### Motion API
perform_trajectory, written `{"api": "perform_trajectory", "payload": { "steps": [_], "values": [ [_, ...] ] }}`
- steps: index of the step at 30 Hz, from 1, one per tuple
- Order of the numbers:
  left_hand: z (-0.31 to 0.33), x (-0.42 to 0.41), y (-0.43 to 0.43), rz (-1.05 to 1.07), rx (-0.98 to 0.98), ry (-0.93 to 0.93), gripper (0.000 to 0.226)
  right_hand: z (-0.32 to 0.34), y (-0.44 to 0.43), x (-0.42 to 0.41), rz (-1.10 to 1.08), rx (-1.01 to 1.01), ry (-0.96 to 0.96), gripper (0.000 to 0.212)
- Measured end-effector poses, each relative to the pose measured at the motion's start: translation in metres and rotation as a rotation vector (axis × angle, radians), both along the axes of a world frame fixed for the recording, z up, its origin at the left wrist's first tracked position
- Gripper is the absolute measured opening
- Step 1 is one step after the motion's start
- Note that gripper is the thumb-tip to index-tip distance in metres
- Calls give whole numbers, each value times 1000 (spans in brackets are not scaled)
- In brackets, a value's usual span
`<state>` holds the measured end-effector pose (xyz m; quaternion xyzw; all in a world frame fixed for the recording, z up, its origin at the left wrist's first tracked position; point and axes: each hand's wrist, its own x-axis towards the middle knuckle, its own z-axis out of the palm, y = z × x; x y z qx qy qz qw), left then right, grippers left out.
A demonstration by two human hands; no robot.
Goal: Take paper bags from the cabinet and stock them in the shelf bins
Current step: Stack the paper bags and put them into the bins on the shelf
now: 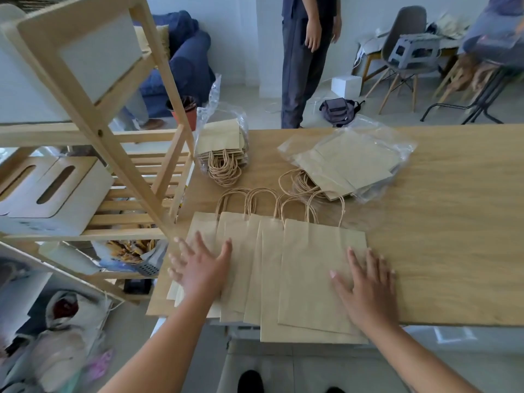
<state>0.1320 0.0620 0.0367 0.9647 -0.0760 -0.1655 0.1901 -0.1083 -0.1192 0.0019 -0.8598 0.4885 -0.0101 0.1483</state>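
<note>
Several flat brown paper bags (pixel 309 268) with twisted handles lie fanned and overlapping at the near edge of the wooden table (pixel 442 211). My left hand (pixel 202 268) rests flat with spread fingers on the leftmost bags. My right hand (pixel 365 285) lies flat on the right edge of the top bag. Two more bundles of bags in clear plastic wrap sit further back: one (pixel 224 148) near the shelf, one (pixel 348 163) mid-table. The wooden shelf (pixel 119 154) stands to the left, holding white bins (pixel 54 194) with slot handles.
A person (pixel 306 58) stands beyond the table's far edge. A grey bag (pixel 338 110), a white box (pixel 346 85), chairs and a blue sofa (pixel 184 61) are on the floor behind. Clutter and plastic bags lie under the shelf at lower left.
</note>
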Motion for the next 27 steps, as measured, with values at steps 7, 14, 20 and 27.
{"api": "perform_trajectory", "payload": {
  "steps": [7, 14, 20, 27],
  "values": [
    [10, 9, 3, 81, -101, 119, 105, 3, 43, 53, 24, 18, -66, 86],
    [25, 39, 7, 273, -382, 336, 101, 13, 82, 100, 147, 87, -96, 80],
    [31, 54, 21, 168, -477, 490, 86, 21, 95, 127, 294, 158, -204, 80],
    [27, 46, 28, 215, -733, 550, 38, 17, 90, 134, -65, 301, -426, 97]
  ]
}}
